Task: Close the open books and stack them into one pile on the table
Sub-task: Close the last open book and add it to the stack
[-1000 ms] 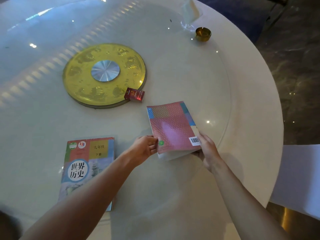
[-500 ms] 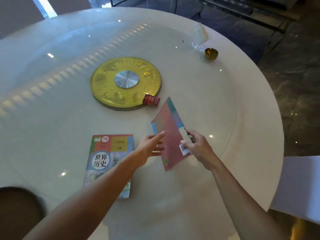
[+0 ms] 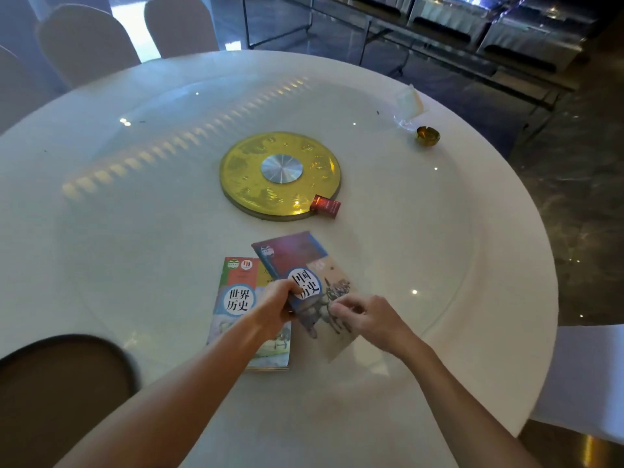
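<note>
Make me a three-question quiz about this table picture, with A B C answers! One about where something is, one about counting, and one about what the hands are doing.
1. Where is the small red box?
A. Beside the gold disc
B. On top of a book
C. Next to the ashtray

2. How many books are there?
A. One
B. Two
C. Four

3. What is happening with the horse-cover book?
A. It lies open and untouched
B. Both hands hold it, closed
C. It is on the floor

Answers:
1 A, the box touches the disc's near right edge.
2 B, the horse-cover book and the world history book.
3 B, the left hand and right hand grip it, partly over the other book.
</note>
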{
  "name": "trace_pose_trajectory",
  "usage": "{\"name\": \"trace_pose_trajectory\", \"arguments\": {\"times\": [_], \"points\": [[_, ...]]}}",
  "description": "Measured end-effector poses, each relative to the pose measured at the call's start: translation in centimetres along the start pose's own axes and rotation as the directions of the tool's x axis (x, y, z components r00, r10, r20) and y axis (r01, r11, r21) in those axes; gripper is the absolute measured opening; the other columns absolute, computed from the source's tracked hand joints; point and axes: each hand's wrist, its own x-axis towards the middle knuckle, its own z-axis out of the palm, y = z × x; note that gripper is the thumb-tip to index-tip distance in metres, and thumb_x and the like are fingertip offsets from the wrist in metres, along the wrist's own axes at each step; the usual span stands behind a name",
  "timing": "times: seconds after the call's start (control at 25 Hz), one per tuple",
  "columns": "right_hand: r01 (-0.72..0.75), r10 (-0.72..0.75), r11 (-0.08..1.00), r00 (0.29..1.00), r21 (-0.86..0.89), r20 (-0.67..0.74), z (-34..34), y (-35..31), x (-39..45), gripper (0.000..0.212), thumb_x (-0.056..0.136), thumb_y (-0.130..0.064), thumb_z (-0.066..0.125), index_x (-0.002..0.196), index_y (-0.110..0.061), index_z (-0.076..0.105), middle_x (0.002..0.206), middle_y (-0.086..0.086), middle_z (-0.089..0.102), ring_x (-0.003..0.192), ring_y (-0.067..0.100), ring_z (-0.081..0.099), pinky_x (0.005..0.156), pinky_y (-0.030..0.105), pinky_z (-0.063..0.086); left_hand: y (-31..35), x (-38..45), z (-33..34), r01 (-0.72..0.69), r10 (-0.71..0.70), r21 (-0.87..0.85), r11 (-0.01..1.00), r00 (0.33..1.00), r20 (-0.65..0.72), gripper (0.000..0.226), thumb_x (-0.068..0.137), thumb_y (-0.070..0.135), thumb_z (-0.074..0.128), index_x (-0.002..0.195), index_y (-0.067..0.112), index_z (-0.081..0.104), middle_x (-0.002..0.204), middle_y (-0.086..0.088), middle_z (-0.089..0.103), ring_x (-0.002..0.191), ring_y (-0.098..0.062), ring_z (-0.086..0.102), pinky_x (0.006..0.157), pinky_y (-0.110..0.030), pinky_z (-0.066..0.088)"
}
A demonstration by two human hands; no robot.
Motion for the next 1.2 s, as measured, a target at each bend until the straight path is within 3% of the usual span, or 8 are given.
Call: {"name": "trace_pose_trajectory", "arguments": {"times": [0.2, 0.32, 0.44, 0.56, 0.72, 0.92, 1.04, 1.2], "points": [[-0.109, 0.14, 0.985, 0.957, 0.134, -0.255, 1.2, -1.0, 0.2, 0.051, 0.095, -0.039, 0.068, 0.139, -0.014, 0.06, 0.126, 0.0, 0.066, 0.123, 0.021, 0.063, 0.099, 0.036, 0.056, 2.3, -2.8, -4.2, -0.121, 0.124, 0.118, 0.986, 0.992, -0.017, 0.029, 0.076, -0.008, 0.053, 0.102, 0.001, 0.063, 0.106, -0.022, 0.072, 0.103, -0.037, 0.068, 0.094, -0.048, 0.052], [-0.048, 0.07, 0.996, 0.935, 0.072, -0.347, 1.5, -3.5, 0.7, 0.072, 0.092, -0.043, 0.073, 0.152, -0.016, 0.044, 0.15, 0.003, 0.053, 0.136, 0.021, 0.052, 0.104, 0.04, 0.051, 4.1, -4.5, -6.2, -0.145, 0.136, 0.266, 0.953, 0.989, 0.052, 0.04, 0.076, -0.005, 0.053, 0.116, -0.003, 0.059, 0.104, -0.022, 0.073, 0.099, -0.035, 0.071, 0.073, -0.036, 0.058], [-0.069, 0.114, 0.984, 0.953, 0.165, -0.28, 2.2, -6.4, 1.7, 0.076, 0.09, -0.049, 0.073, 0.152, -0.017, 0.044, 0.152, 0.005, 0.054, 0.138, 0.024, 0.051, 0.102, 0.038, 0.049, 5.0, -6.5, -7.8, -0.176, 0.135, 0.334, 0.926, 0.981, 0.142, 0.044, 0.08, -0.003, 0.054, 0.123, 0.001, 0.055, 0.109, -0.022, 0.072, 0.094, -0.033, 0.072, 0.058, -0.025, 0.058], [-0.262, 0.307, 0.846, 0.951, 0.464, -0.022, 3.9, -7.2, 1.3, 0.091, 0.077, -0.071, 0.075, 0.144, -0.013, 0.055, 0.138, 0.009, 0.068, 0.125, 0.026, 0.064, 0.104, 0.049, 0.05, 5.0, -8.2, -9.5, -0.178, 0.136, 0.265, 0.948, 0.976, 0.172, 0.042, 0.081, -0.005, 0.051, 0.123, 0.0, 0.057, 0.108, -0.022, 0.072, 0.092, -0.031, 0.071, 0.06, -0.025, 0.059], [-0.302, 0.175, 0.62, 0.953, 0.724, 0.248, 6.6, -7.0, -1.2, 0.041, 0.101, -0.039, 0.06, 0.129, -0.011, 0.071, 0.123, 0.016, 0.076, 0.118, 0.035, 0.07, 0.104, 0.052, 0.052, 4.9, -9.0, -11.8, -0.151, 0.112, 0.17, 0.974, 0.969, 0.221, 0.037, 0.082, -0.007, 0.047, 0.115, 0.002, 0.059, 0.105, -0.021, 0.072, 0.086, -0.029, 0.072, 0.056, -0.025, 0.058], [-0.269, 0.375, 0.642, 0.927, 0.718, 0.012, 11.3, -6.0, -0.4, 0.027, 0.1, -0.011, 0.062, 0.122, 0.003, 0.07, 0.107, 0.023, 0.08, 0.098, 0.038, 0.077, 0.09, 0.054, 0.061, 2.8, -7.2, -13.6, -0.125, 0.108, 0.357, 0.926, 0.992, 0.066, 0.031, 0.088, -0.004, 0.056, 0.118, 0.005, 0.056, 0.1, -0.017, 0.071, 0.08, -0.023, 0.072, 0.05, -0.024, 0.056], [-0.308, 0.443, 0.604, 0.897, 0.735, 0.012, 13.5, -5.1, 0.4, 0.02, 0.099, -0.005, 0.062, 0.114, 0.005, 0.07, 0.106, 0.03, 0.077, 0.084, 0.037, 0.076, 0.08, 0.054, 0.063, 0.5, -5.5, -14.5, -0.097, 0.128, 0.371, 0.924, 0.99, -0.059, 0.032, 0.086, -0.008, 0.055, 0.117, -0.004, 0.054, 0.089, -0.019, 0.071, 0.062, -0.028, 0.073, 0.035, -0.026, 0.05], [-0.378, 0.479, 0.653, 0.878, 0.657, 0.03, 14.4, -3.9, 2.0, 0.019, 0.098, -0.009, 0.062, 0.11, 0.003, 0.071, 0.096, 0.02, 0.079, 0.075, 0.03, 0.076, 0.069, 0.041, 0.064, -0.8, -3.9, -15.3, -0.059, 0.119, 0.308, 0.949, 0.976, -0.181, 0.035, 0.09, -0.006, 0.054, 0.12, 0.013, 0.053, 0.078, -0.013, 0.074, 0.047, -0.024, 0.071, 0.03, -0.022, 0.041]]}}
